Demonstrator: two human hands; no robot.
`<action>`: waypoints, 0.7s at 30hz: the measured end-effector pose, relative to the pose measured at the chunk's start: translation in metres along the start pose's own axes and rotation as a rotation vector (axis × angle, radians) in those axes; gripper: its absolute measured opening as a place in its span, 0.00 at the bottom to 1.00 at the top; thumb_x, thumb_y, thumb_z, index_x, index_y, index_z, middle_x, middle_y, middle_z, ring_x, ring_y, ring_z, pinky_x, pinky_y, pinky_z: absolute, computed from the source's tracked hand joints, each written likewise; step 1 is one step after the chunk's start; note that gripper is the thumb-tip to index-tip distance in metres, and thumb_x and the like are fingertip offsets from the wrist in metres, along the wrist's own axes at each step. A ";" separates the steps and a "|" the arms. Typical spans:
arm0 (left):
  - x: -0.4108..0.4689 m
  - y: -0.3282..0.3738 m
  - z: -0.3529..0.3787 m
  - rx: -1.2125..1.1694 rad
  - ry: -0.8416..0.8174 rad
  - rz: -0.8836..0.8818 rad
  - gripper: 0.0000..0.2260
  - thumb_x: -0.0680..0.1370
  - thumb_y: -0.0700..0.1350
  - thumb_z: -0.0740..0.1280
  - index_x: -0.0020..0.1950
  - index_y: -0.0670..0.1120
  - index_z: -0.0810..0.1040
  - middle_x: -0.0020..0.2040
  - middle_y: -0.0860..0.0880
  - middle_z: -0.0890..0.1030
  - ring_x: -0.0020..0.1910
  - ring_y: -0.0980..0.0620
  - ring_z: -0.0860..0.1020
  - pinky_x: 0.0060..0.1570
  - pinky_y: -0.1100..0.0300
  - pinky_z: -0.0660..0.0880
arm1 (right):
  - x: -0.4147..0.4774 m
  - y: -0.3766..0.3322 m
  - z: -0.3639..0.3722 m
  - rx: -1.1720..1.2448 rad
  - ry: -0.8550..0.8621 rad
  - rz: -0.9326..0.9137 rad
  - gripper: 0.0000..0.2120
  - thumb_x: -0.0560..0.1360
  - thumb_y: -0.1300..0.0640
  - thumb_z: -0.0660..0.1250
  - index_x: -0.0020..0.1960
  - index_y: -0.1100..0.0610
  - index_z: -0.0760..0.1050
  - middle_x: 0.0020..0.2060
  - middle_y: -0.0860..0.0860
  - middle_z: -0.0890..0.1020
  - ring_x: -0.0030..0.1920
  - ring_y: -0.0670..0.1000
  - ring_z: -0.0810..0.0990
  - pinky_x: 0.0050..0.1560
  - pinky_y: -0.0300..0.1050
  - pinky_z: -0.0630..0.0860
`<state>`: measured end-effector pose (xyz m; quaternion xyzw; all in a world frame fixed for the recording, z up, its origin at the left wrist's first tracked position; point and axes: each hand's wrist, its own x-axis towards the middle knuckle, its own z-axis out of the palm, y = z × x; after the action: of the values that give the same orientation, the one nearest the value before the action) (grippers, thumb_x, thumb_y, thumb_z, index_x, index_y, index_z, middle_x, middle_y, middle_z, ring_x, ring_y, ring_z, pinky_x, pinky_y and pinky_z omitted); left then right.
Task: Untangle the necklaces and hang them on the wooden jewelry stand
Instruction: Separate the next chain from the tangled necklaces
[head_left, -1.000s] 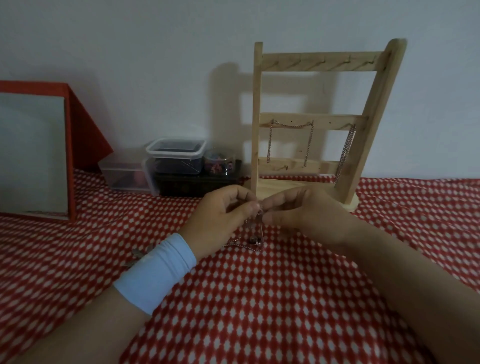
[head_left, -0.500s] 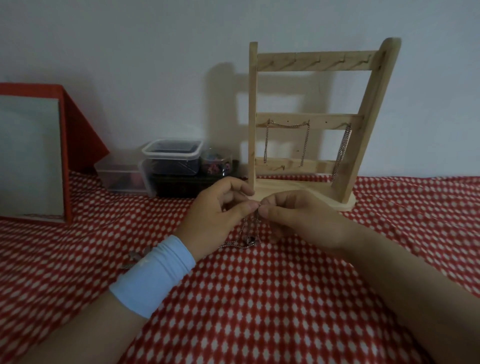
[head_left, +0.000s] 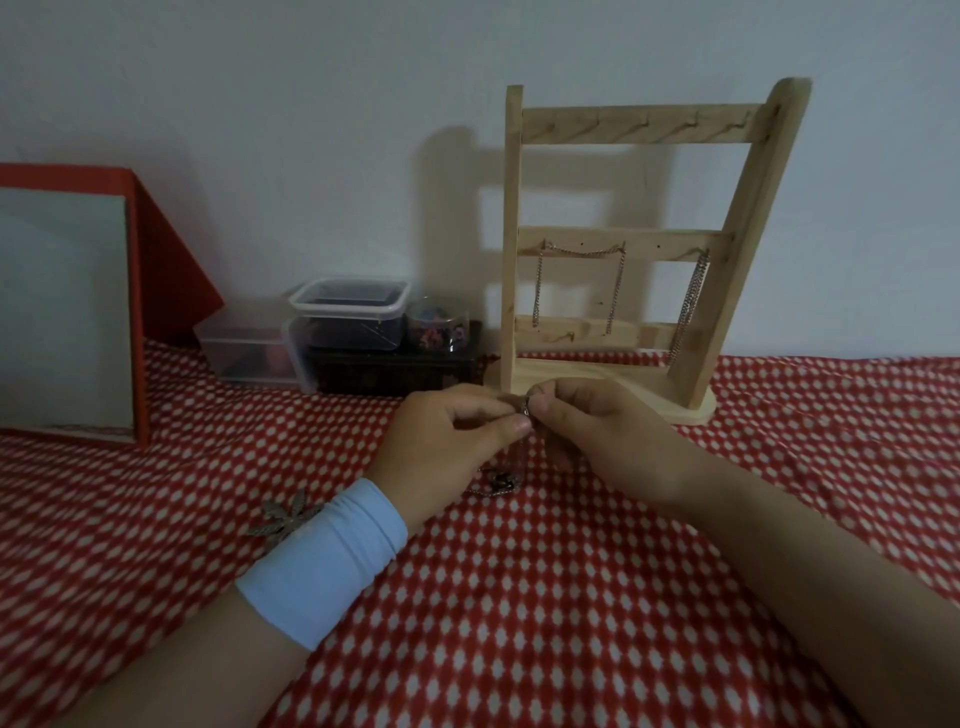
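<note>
My left hand (head_left: 449, 447) and my right hand (head_left: 597, 431) meet fingertip to fingertip just in front of the wooden jewelry stand (head_left: 639, 249). Both pinch a thin dark necklace chain (head_left: 501, 480), whose loose end lies bunched on the cloth below my fingers. On the stand's middle bar hang two silver chains, one draped across the left pegs (head_left: 579, 254) and one down the right side (head_left: 693, 296). A flower-shaped metal pendant (head_left: 283, 517) lies on the cloth by my left wrist, partly under the light blue wristband.
A red and white patterned cloth (head_left: 519, 597) covers the surface. Against the wall left of the stand sit stacked plastic boxes (head_left: 348, 317) and a small round tub of beads (head_left: 436, 325). A red-framed mirror (head_left: 67, 312) leans at the far left.
Both hands rose slightly and moved closer to the stand's base, still pinching the chain together. The pendant by my left wrist shows more now.
</note>
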<state>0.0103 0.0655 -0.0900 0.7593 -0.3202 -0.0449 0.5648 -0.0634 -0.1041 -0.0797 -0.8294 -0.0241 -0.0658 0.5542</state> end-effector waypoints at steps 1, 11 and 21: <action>-0.001 0.002 0.000 -0.071 -0.005 -0.045 0.04 0.74 0.43 0.73 0.47 0.47 0.86 0.48 0.54 0.85 0.49 0.62 0.82 0.50 0.71 0.75 | 0.000 0.000 0.001 -0.047 0.007 0.001 0.15 0.85 0.51 0.59 0.45 0.52 0.79 0.30 0.47 0.75 0.32 0.46 0.72 0.35 0.37 0.71; -0.005 0.000 0.000 0.220 -0.060 0.068 0.10 0.77 0.43 0.66 0.38 0.45 0.83 0.38 0.50 0.82 0.40 0.54 0.80 0.47 0.54 0.78 | -0.003 -0.004 0.004 -0.230 0.038 -0.001 0.17 0.85 0.51 0.58 0.39 0.50 0.75 0.26 0.40 0.76 0.28 0.38 0.72 0.35 0.32 0.69; -0.004 0.002 -0.002 -0.069 -0.009 -0.110 0.06 0.77 0.45 0.70 0.44 0.53 0.85 0.41 0.55 0.86 0.43 0.60 0.83 0.45 0.70 0.77 | -0.001 -0.003 0.005 -0.101 0.082 0.027 0.14 0.83 0.52 0.63 0.40 0.52 0.79 0.26 0.44 0.77 0.28 0.42 0.72 0.33 0.32 0.71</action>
<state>0.0077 0.0690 -0.0888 0.7554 -0.2788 -0.0901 0.5861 -0.0644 -0.0980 -0.0791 -0.8532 0.0132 -0.0931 0.5130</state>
